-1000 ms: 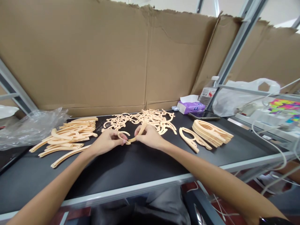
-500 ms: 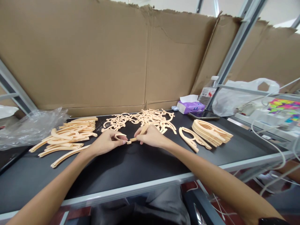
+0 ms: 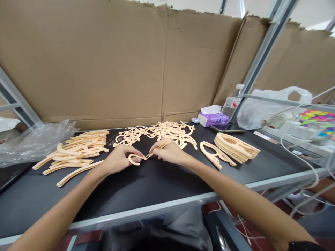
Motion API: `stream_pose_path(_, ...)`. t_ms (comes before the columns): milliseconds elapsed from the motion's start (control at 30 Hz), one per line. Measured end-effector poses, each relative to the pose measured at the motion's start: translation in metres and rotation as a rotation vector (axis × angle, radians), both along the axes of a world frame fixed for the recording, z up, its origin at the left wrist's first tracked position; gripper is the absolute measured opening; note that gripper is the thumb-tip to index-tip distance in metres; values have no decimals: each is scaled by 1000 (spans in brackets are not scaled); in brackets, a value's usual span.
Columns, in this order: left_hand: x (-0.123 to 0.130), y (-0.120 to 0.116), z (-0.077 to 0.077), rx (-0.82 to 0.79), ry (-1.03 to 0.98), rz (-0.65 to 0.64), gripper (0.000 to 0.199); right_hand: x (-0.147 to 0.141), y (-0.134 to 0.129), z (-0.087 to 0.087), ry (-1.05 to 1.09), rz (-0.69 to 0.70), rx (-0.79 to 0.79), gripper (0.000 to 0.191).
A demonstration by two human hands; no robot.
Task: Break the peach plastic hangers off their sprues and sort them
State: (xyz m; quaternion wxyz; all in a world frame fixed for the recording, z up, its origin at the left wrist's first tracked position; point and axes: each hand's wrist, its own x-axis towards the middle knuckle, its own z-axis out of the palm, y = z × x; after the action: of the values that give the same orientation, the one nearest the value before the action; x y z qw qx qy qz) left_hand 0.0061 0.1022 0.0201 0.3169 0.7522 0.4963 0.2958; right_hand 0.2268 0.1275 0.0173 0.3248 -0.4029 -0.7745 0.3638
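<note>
My left hand (image 3: 119, 159) pinches a cream plastic hanger hook (image 3: 134, 163), its open curve now showing below the fingers. Between the fingers of my right hand (image 3: 167, 151) is a cream plastic hanger arm (image 3: 158, 146), held slanting. The hook's small end meets the near end of the arm between the two hands; whether they are joined I cannot tell. Behind the hands lies a loose heap of hanger hooks (image 3: 167, 132). A pile of curved hanger arms (image 3: 81, 148) is left of my left hand. On the right are stacked folded hangers (image 3: 232, 148) and a single folded hanger (image 3: 209, 151).
A purple tissue pack (image 3: 214, 119), a phone (image 3: 227, 128) and a plastic bottle (image 3: 232, 103) stand at the back right. Clear plastic wrap (image 3: 39, 139) lies at the left. Cardboard (image 3: 104, 62) walls the back; a metal rail (image 3: 146, 211) edges the black table (image 3: 117, 195).
My left hand has turned the hook so its curve swings down toward me. The arm in my right hand has tilted, its long side now showing. The piles have not moved.
</note>
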Motion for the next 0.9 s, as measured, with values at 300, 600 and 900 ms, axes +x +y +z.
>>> stream_pose_path(300, -1, 2, -4, 111, 38, -10, 16, 0, -1, -1, -40, 12, 56, 26)
stream_pose_path(600, 2, -1, -2, 130, 47, -30, 17, 3, 3, -5, -10, 86, -8, 29)
stream_pose_path(900, 1, 0, -2, 189, 90, -41, 19, 1, 2, -6, 48, 128, -35, 29)
